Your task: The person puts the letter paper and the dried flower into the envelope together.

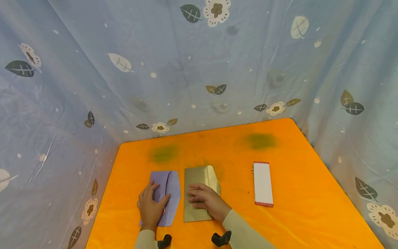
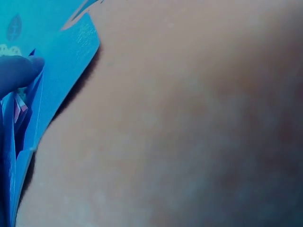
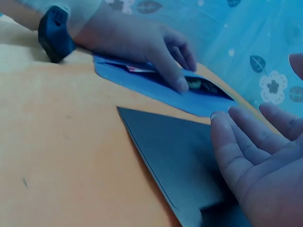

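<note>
A purple envelope [image 1: 174, 197] lies at the left with its flap spread to the right and its mouth gaping. My left hand [image 1: 150, 207] rests on it, thumb at the mouth and fingers spread over the body. Something with a pinkish-red end [image 2: 21, 109] shows inside the mouth in the left wrist view. Beside it lies a gold envelope [image 1: 194, 176], its flap also opened out to the right. My right hand [image 1: 208, 200] is over this envelope with its fingers loosely extended and nothing held; in the right wrist view the fingers appear just above the paper.
A white pad-like stack [image 1: 263, 183] with red ends lies at the right of the orange table [image 1: 230, 152], small bits at its left edge. Blue patterned curtain [image 1: 192, 69] encloses the table at the back and both sides. Black wrist devices [image 1: 221, 238] sit near each sleeve.
</note>
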Motion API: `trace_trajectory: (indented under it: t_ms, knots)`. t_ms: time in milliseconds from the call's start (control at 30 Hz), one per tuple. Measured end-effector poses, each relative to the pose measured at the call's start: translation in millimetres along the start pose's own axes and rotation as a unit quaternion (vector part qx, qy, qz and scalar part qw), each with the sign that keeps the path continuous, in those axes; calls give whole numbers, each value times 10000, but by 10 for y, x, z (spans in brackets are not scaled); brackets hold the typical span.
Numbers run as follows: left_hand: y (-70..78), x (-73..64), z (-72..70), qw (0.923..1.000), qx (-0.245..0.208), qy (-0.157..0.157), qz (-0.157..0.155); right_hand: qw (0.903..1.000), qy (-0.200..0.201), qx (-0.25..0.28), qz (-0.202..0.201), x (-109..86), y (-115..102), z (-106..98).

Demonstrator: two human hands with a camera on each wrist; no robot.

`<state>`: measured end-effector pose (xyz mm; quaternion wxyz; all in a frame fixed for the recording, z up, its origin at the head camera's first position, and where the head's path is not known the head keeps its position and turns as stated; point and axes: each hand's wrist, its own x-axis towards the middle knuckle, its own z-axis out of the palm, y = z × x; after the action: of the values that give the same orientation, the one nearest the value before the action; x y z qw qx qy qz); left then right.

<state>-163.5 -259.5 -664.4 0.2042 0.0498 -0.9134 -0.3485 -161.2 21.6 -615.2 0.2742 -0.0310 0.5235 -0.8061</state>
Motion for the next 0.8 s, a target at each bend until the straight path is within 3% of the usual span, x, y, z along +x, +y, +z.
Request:
trace_trajectory:
  t_ms: [433,800]
  knots:
    - [-6,2,-13,9998,-25,-77,-189,9995,26,317,-57,-156,-38,-259]
    - [16,9,-7,9998,-101,108,-129,9995,115,226,-183,-294,-49,-425]
